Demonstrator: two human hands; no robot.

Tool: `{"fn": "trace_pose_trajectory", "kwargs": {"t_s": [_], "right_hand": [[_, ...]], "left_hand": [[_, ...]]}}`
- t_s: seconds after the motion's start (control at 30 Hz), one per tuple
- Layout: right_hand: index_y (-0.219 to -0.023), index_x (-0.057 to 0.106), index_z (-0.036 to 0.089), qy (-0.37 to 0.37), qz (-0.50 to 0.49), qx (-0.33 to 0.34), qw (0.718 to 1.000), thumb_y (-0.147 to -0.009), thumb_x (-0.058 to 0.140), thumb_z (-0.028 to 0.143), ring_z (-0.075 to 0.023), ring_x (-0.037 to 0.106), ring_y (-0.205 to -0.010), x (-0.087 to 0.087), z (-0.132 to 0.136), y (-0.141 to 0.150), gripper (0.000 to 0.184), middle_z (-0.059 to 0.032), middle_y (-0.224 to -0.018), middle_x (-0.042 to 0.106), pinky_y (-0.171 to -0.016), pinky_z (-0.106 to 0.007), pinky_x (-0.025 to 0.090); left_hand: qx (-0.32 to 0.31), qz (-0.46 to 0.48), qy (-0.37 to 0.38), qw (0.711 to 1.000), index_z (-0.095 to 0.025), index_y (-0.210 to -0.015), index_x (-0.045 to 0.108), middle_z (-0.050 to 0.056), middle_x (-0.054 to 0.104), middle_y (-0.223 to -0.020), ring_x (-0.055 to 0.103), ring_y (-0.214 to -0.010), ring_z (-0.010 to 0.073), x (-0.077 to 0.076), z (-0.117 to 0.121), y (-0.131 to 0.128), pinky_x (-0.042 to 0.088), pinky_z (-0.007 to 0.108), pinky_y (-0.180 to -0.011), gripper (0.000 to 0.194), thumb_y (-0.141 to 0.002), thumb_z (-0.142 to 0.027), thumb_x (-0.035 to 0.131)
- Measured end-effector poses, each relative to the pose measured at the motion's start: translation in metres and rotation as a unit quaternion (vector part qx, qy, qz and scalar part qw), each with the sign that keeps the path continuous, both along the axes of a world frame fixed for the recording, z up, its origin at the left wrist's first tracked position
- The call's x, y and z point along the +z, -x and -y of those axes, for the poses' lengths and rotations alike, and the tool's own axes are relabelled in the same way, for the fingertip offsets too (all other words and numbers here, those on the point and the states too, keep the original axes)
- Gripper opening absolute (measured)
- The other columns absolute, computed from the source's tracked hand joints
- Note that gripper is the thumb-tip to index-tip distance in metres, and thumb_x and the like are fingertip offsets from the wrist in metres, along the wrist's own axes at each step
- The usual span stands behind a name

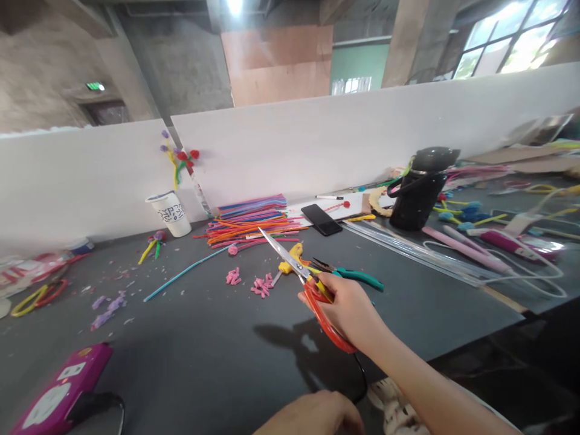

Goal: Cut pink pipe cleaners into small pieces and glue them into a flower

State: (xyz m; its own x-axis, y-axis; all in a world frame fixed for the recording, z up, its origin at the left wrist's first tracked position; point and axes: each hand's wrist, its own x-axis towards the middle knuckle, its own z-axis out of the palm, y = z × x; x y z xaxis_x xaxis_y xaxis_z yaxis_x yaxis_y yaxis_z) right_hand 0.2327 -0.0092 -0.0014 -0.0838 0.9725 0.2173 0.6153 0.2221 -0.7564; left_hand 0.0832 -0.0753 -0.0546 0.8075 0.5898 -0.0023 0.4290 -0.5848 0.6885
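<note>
My right hand (347,305) is closed round the red-handled scissors (290,260), which are raised above the table with their blades pointing away to the upper left. My left hand (312,417) shows only its back at the bottom edge; its fingers are hidden. Below and behind the scissors lies a yellow tool (295,251), partly covered. Beside it are pliers (360,276) with green handles. Left of the blades sit two small piles of cut pink pieces (263,286), a pink pompom (232,249) and a light-blue pipe cleaner (185,270).
Bundled coloured pipe cleaners (249,220) lie by the white partition (290,145). Around them are a phone (321,219), a patterned cup (172,214) and a black thermos jug (419,190). Lilac scraps (109,308) and a magenta device (63,389) occupy the left.
</note>
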Motion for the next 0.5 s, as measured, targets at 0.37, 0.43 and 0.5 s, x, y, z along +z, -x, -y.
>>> {"fn": "trace_pose_trajectory", "kwargs": {"t_s": [0.37, 0.43, 0.5], "right_hand": [[-0.064, 0.051, 0.020, -0.037, 0.263, -0.056, 0.962, -0.075, 0.052, 0.048, -0.0194, 0.055, -0.054, 0.007, -0.001, 0.000, 0.030, -0.0041, -0.058, 0.060, -0.047, -0.026, 0.026], [-0.064, 0.051, 0.020, -0.034, 0.257, -0.046, 0.965, -0.075, 0.052, 0.046, -0.0186, 0.055, -0.054, 0.006, -0.004, 0.002, 0.029, -0.0035, -0.058, 0.060, -0.047, -0.025, 0.025], [-0.063, 0.051, 0.020, -0.034, 0.255, -0.041, 0.965, -0.076, 0.052, 0.045, -0.0179, 0.055, -0.053, 0.005, -0.005, 0.004, 0.028, -0.0032, -0.058, 0.061, -0.046, -0.025, 0.024]], "left_hand": [[0.314, -0.095, -0.182, 0.927, -0.018, -0.076, 0.058, 0.005, 0.058, -0.078, 0.055, -0.077, 0.0194, 0.041, -0.108, 0.093, 0.042, 0.031, -0.071, 0.021, -0.077, -0.013, 0.038], [0.327, -0.108, -0.196, 0.918, -0.018, -0.075, 0.058, 0.006, 0.056, -0.078, 0.053, -0.077, 0.0204, 0.040, -0.123, 0.101, 0.041, 0.032, -0.072, 0.021, -0.079, -0.016, 0.038], [0.330, -0.117, -0.203, 0.915, -0.017, -0.076, 0.059, 0.007, 0.055, -0.079, 0.053, -0.079, 0.0214, 0.037, -0.130, 0.102, 0.039, 0.034, -0.074, 0.020, -0.080, -0.017, 0.039]]}}
